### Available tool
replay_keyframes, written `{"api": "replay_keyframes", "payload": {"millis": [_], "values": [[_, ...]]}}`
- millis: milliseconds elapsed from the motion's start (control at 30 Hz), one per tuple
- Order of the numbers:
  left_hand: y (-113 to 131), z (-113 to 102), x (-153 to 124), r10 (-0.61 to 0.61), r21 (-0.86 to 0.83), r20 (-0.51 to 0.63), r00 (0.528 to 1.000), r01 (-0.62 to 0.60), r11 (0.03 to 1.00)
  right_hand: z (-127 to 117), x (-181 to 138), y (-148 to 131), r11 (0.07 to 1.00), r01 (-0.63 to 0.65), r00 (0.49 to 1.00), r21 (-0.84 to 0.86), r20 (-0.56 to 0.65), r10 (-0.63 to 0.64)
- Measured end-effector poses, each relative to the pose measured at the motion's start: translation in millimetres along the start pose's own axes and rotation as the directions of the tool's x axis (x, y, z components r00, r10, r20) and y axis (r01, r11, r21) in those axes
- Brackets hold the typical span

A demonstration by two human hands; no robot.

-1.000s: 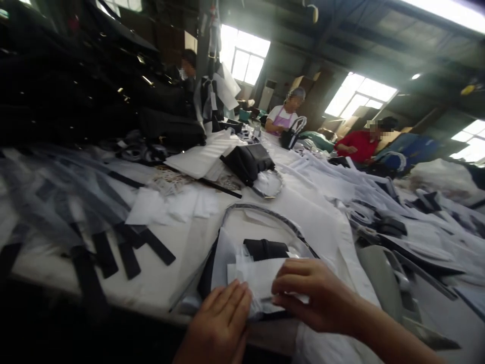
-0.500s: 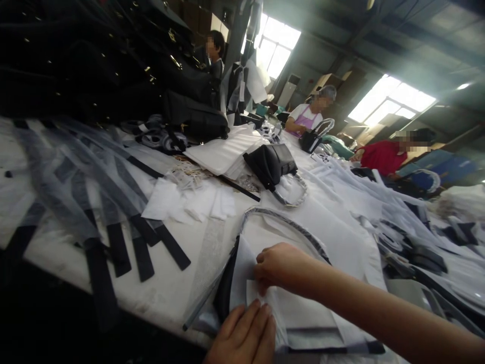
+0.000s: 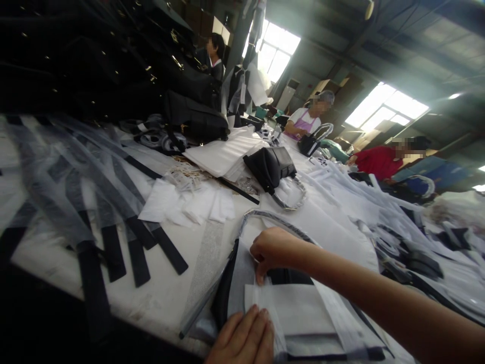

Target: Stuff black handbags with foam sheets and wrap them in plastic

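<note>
My left hand (image 3: 244, 337) lies flat at the bottom edge, fingers stretched out on the near left edge of a black bag wrapped in white paper (image 3: 299, 316). My right hand (image 3: 273, 249) reaches across from the right, fingers curled at the wrapping's upper left corner, thumb pressing down on the paper. The bag's wrapped strap (image 3: 265, 220) loops out beyond the hand over the white table (image 3: 159, 298).
Black straps in clear sleeves (image 3: 94, 202) fan out on the left. White paper pieces (image 3: 189, 205), a black handbag (image 3: 271, 167) and stacked white sheets (image 3: 223, 151) lie farther back. Black bags (image 3: 94, 60) pile at far left. Three people (image 3: 308, 119) work along the table behind.
My right hand has moved left and away to the wrapping's upper corner, while the left hand has slid lower toward the frame's bottom edge. The view has shifted left.
</note>
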State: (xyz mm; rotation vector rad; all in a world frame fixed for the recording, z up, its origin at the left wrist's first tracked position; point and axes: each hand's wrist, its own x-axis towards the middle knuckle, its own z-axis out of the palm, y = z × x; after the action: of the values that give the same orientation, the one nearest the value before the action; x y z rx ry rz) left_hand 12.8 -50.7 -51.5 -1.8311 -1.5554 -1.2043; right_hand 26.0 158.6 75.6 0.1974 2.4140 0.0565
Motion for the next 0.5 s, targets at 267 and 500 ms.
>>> {"api": "replay_keyframes", "payload": {"millis": [267,500], "values": [[-4.6,-0.2,-0.4,0.027,0.027,0.001,1.0,-0.027,0.999,17.9,36.3,36.7,0.869,0.034,0.981,0.493,0.15,-0.124],[2.9,34.4,0.3,-0.016,0.07,-0.319,0.948,0.041,0.997,25.5,54.9,56.0,0.734,0.029,0.945,0.678,0.221,-0.242]]}}
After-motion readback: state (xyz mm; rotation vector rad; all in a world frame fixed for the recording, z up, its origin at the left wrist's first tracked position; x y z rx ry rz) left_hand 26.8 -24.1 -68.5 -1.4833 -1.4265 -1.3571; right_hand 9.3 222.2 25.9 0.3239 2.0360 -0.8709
